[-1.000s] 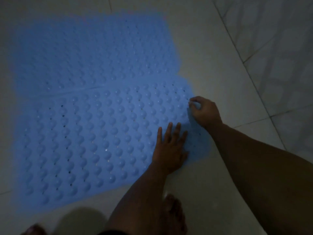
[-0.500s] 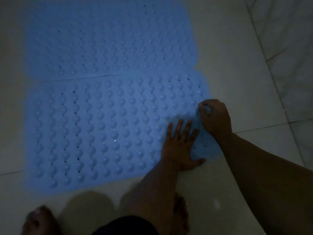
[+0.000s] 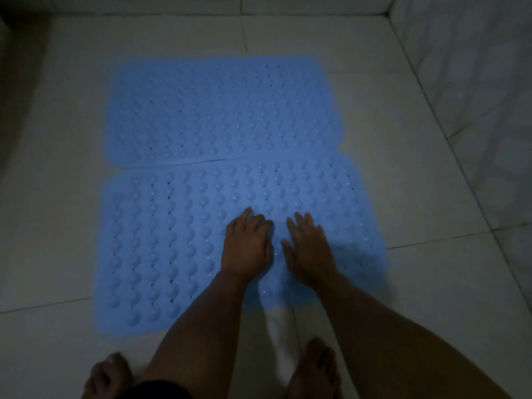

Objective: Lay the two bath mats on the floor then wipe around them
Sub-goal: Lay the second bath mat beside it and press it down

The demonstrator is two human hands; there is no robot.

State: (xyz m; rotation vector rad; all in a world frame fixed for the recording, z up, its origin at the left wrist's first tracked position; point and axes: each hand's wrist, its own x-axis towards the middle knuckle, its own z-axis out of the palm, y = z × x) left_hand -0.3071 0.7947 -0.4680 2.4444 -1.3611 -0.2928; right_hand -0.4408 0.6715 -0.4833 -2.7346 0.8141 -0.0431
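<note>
Two blue bath mats are laid flat on the pale tiled floor (image 3: 431, 283), and the near bath mat (image 3: 161, 240) serves here as the landmark. Its surface is covered with rows of raised bumps and small holes. Off its near left corner, a bare left foot (image 3: 108, 375) is planted on the tiles at the bottom edge of the view. Beyond its far long edge lies the far bath mat (image 3: 218, 110) — the two edges touch or slightly overlap along a thin dark seam, and which of the two cannot be told in the dim light. The far mat is set slightly further right at its left end.

On the near mat, right of its middle, the left hand (image 3: 247, 246) is laid palm down, its fingers straight and close together, pressed onto the bumps and gripping nothing. Just beside it, nearly touching, the right hand (image 3: 309, 251) is laid flat on the same mat — fingers extended and slightly spread, somewhat blurred, nothing pinched. Both forearms reach in over the mat's near edge. Off that edge, on the tiles, a bare right foot (image 3: 313, 370) is seen. To the right of the mat, well apart from it, a tiled wall (image 3: 475, 67) rises from the floor.
</note>
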